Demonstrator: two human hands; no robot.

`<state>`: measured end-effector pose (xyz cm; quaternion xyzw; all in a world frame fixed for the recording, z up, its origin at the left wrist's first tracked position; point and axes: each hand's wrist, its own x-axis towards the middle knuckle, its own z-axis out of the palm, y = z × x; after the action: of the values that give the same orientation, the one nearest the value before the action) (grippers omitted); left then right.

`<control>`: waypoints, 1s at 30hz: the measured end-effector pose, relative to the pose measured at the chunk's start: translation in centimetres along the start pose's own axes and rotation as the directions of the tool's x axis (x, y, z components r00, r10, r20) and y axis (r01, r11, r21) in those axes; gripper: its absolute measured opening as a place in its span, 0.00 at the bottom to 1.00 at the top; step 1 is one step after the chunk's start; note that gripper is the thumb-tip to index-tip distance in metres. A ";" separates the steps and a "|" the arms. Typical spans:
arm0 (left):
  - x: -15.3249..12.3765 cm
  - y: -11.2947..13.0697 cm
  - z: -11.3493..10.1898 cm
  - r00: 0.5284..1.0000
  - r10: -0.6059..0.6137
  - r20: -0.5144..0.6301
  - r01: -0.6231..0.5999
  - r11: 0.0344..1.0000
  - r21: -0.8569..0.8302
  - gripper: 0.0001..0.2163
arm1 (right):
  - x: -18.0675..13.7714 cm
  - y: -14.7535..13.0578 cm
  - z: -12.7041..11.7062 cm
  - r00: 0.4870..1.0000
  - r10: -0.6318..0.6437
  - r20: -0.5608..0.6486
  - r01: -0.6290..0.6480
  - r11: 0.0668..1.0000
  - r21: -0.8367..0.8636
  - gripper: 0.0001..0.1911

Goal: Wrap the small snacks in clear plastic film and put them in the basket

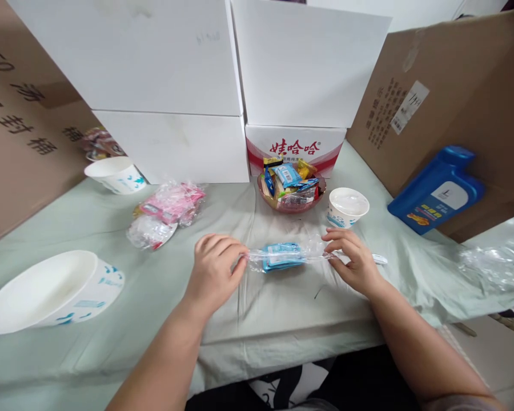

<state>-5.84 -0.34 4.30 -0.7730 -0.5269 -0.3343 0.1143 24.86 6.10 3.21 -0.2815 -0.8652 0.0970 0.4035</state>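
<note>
A clear plastic bag (312, 251) stretches between my two hands just above the table. Blue snack packets (282, 255) lie at its middle, inside or under the clear film; I cannot tell which. My left hand (218, 268) pinches the bag's left end between thumb and fingers. At the opposite end, my right hand (351, 260) grips the film with thumb and fingertips. Partly hidden behind the right hand lies a small white item (379, 259). Just beyond that hand stands a white paper bowl (348, 208) with clear film in it.
A pink glass bowl (268, 200) of wrapped snacks stands at the back. On the left are a large white paper bowl (107, 285), another bowl (126, 177) and pink-wrapped packs (175, 202). A blue bottle (437, 191) leans by a cardboard box (462, 103); white boxes (308, 63) form the back.
</note>
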 end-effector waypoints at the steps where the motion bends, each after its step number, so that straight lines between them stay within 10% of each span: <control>1: 0.1 0.0 -0.3 0.998 0.010 -0.061 -0.007 0.999 0.052 0.06 | 0.0 -0.2 -0.1 0.999 -0.010 -0.030 0.010 1.000 0.005 0.08; 9: 0.1 -0.7 -3.4 0.987 -0.013 -0.159 0.038 0.987 0.155 0.07 | 0.0 -0.5 -1.3 0.991 0.010 -0.133 -0.006 1.000 0.024 0.10; 12: -0.8 -0.5 -5.0 0.976 0.022 0.216 -0.008 0.998 -0.066 0.10 | 0.2 -1.4 -2.4 0.970 -0.063 0.234 0.033 0.991 0.129 0.11; 14: -1.7 -0.4 -5.8 0.872 0.124 0.473 -0.018 0.974 -0.224 0.13 | 0.3 -2.0 -3.1 0.845 -0.088 0.528 -0.006 0.985 0.174 0.12; 18: -3.4 -0.9 -6.4 0.780 0.147 0.609 0.015 0.968 -0.252 0.17 | -0.1 -2.4 -3.9 0.686 -0.025 0.727 -0.088 0.989 0.117 0.04; 24: -2.2 1.0 -4.4 0.944 0.003 0.329 0.069 0.976 -0.209 0.17 | -0.2 -2.8 -2.7 0.803 0.091 0.589 -0.132 0.991 0.027 0.16; 27: -1.2 2.9 -1.6 0.917 0.149 0.369 0.002 0.925 -0.379 0.14 | 0.0 -3.4 -0.7 0.806 0.055 0.589 -0.110 0.992 0.058 0.14; 30: -0.9 2.9 1.2 0.858 -0.011 0.514 0.114 0.979 -0.169 0.22 | -0.5 -2.0 1.0 0.821 0.229 0.523 -0.179 0.973 -0.145 0.14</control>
<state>-3.02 -1.58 3.34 -0.8237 -0.5281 -0.1709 -0.1159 23.54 4.25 3.02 -0.3518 -0.9116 0.1759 0.1197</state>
